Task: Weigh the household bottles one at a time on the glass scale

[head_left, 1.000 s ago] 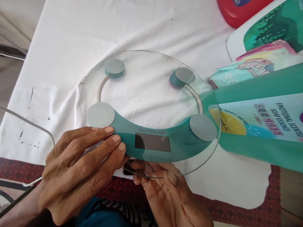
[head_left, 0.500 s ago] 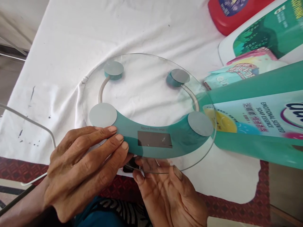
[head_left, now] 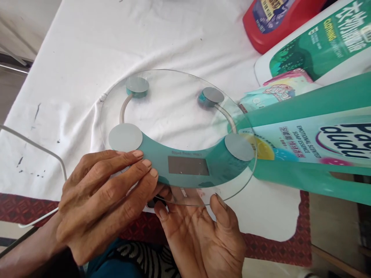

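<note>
A round glass bathroom scale [head_left: 188, 166] with a teal band, dark display and grey discs is over the white cloth, its near edge raised. My left hand [head_left: 107, 197] lies palm down across its near left part. Its fingers press the top, close together, and the thumb goes beneath. Below the near rim my right hand [head_left: 199, 231] is turned palm up, thumb and little finger apart. Its middle fingers reach under the glass and show through it dimly; what they touch there is unclear. A small dark object [head_left: 156, 201] shows partly between the hands.
A large green bottle [head_left: 304, 173] lies along the right, overlapped by the glass rim. Behind it are a wrapped packet [head_left: 278, 90], a white-and-green bottle [head_left: 315, 42] and a red bottle [head_left: 261, 38]. A white cable [head_left: 43, 144] runs at the left. Red patterned cloth [head_left: 278, 251] borders the near edge.
The view has shifted, so the bottles show further left and lower. My left hand keeps its hold on the scale. My right hand has moved slightly left under the rim, thumb spread wider.
</note>
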`<control>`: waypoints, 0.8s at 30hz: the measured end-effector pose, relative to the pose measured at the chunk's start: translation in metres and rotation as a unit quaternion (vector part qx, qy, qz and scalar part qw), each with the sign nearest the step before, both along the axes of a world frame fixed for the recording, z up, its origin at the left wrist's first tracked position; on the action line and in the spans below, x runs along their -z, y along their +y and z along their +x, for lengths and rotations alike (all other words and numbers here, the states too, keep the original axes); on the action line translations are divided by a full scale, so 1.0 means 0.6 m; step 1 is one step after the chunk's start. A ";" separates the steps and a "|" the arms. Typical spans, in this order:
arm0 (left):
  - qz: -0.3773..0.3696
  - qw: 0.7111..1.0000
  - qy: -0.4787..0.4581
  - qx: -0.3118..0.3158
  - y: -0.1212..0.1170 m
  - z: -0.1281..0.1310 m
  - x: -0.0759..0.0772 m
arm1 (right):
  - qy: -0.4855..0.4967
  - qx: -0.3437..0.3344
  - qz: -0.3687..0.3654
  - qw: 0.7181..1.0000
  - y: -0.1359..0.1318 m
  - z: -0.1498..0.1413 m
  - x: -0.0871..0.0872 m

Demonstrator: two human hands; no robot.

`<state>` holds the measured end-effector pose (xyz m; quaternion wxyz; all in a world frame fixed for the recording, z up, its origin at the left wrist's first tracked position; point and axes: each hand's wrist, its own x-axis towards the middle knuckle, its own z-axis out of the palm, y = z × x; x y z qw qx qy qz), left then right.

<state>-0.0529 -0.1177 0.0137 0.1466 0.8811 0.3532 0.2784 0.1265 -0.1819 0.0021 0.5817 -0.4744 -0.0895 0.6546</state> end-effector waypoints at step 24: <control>0.048 0.997 0.044 0.044 0.014 -0.011 -0.006 | -0.005 0.040 -0.009 0.999 -0.022 0.006 0.004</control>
